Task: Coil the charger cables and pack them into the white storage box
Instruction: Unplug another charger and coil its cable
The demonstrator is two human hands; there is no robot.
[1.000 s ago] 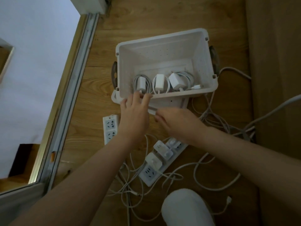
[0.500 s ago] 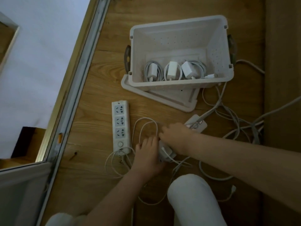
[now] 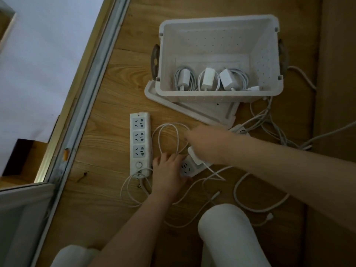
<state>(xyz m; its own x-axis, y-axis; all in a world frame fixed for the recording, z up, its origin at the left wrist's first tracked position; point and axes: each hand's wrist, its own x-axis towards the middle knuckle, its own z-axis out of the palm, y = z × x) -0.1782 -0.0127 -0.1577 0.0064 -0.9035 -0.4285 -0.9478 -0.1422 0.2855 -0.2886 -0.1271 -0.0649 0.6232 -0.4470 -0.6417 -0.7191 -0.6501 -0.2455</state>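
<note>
Tugging charger further off power strip than a moment back, right hand grip curled round it; left hand flat, pinning strip for leverage. Three coiled chargers already in white storage box.

Left forearm, right forearm bare; off-white plain trousers over right knee, left knee.

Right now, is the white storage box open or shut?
Open. The white storage box shows three coiled chargers inside; its lid lies beneath it.
</note>
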